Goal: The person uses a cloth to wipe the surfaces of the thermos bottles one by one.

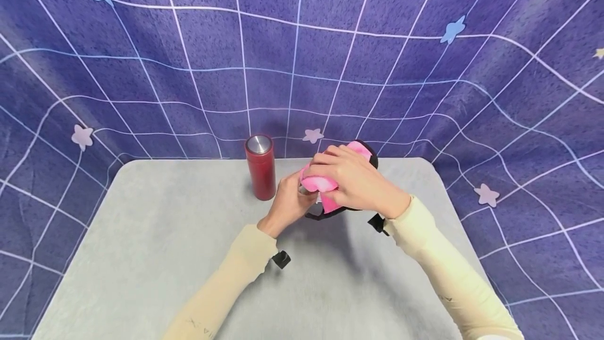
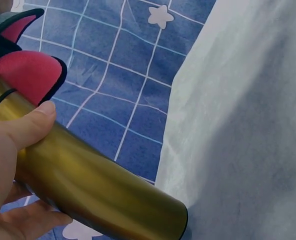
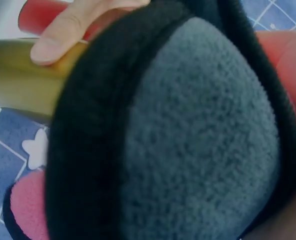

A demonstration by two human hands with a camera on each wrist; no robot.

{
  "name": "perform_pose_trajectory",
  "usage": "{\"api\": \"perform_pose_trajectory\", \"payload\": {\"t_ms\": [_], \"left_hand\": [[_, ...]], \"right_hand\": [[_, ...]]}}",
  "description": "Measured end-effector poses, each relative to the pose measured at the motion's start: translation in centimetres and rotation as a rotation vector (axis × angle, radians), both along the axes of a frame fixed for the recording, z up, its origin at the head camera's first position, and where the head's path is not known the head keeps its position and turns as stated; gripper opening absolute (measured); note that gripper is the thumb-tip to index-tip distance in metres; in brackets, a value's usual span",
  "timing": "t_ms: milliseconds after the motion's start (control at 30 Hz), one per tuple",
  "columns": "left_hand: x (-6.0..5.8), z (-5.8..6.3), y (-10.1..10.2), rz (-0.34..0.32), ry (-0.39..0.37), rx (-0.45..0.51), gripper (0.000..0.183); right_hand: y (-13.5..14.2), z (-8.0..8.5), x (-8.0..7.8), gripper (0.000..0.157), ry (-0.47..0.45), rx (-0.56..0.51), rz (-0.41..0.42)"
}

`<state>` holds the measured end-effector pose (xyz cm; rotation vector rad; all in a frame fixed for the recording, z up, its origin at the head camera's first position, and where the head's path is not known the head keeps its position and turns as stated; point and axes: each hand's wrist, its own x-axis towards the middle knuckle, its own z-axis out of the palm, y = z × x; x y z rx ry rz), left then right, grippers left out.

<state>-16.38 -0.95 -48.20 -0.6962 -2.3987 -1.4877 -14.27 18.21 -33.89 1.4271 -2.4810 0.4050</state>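
Note:
My left hand (image 1: 288, 201) grips a shiny gold bottle (image 2: 103, 175), its thumb along the upper side and fingers beneath. The bottle slants in the left wrist view, its flat end at lower right; in the head view the hands and cloth mostly hide it. With my right hand (image 1: 351, 177) I hold a soft, fuzzy cloth (image 1: 323, 183), pink on one side and grey on the other with black edging, bunched around the bottle's far end. Its grey side (image 3: 203, 135) fills much of the right wrist view. A thin dark cord crosses the bottle near the cloth.
A red bottle (image 1: 261, 172) with a silver lid stands upright on the table, left of my hands. The table (image 1: 155, 245) has a pale grey cover. Behind and beside it hangs a purple-blue curtain (image 1: 264, 46) with grid lines and stars.

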Motion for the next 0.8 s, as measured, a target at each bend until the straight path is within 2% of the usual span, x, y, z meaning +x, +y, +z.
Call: {"api": "perform_pose_trajectory", "payload": {"t_ms": [133, 367, 667, 800], "left_hand": [[0.1, 0.0, 0.1, 0.01, -0.002, -0.021, 0.045], [0.3, 0.2, 0.1, 0.008, 0.029, -0.063, 0.056], [0.3, 0.2, -0.1, -0.037, 0.125, -0.048, 0.066], [0.4, 0.1, -0.2, -0.045, 0.148, -0.048, 0.07]], "right_hand": [[0.3, 0.1, -0.5, 0.044, -0.038, -0.013, 0.017], [0.9, 0.2, -1.0, 0.043, -0.094, -0.044, -0.024], [2.3, -0.1, -1.9, 0.041, -0.285, -0.186, -0.016], [2.8, -0.4, -2.2, 0.041, -0.331, -0.232, 0.0]]}}
